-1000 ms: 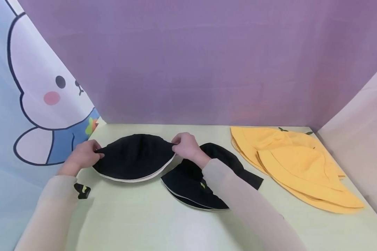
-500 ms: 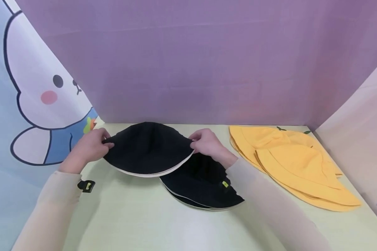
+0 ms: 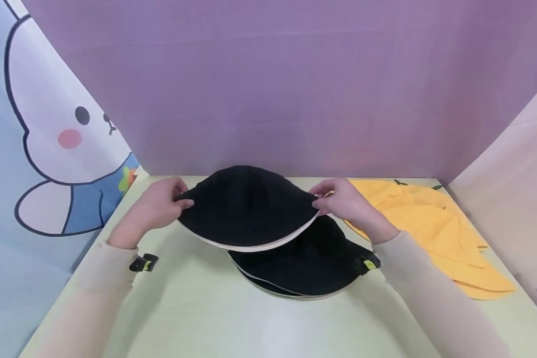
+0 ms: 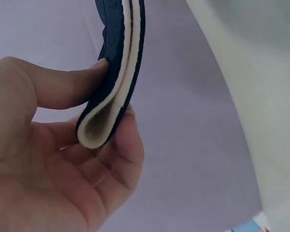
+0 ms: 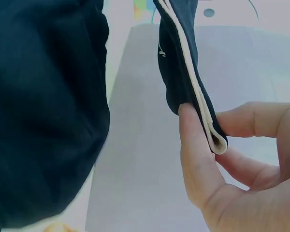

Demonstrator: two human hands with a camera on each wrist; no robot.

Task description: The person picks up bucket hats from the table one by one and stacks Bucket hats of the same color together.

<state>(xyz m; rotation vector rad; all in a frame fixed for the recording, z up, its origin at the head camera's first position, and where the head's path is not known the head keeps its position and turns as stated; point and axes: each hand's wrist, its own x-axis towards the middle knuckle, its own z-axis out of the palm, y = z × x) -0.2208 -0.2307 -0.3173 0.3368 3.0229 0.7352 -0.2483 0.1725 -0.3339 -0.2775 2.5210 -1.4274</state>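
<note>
Both hands hold up a black bucket hat (image 3: 248, 209), folded flat, its crown upward and its pale-edged brim curving down. My left hand (image 3: 161, 204) pinches the brim's left corner between thumb and fingers; the left wrist view shows the doubled cream-lined edge of the hat (image 4: 118, 82) in that grip. At the opposite corner my right hand (image 3: 346, 204) pinches the brim, and the right wrist view shows the folded edge of the hat (image 5: 198, 87) between thumb and fingers. Below and partly behind it, more black hats (image 3: 304, 268) lie stacked flat on the table, partly covered.
Yellow hats (image 3: 429, 223) with small green leaf tips lie overlapped at the right of the pale table (image 3: 232, 328). A purple cloth (image 3: 268, 89) hangs behind the table. On the left hangs a cloth with a cartoon rabbit (image 3: 58, 109). Each wrist wears a small black device.
The held black hat has risen off the table and moved right, until it hangs over part of the stacked black hats. Both hands have travelled right with it, keeping their pinch.
</note>
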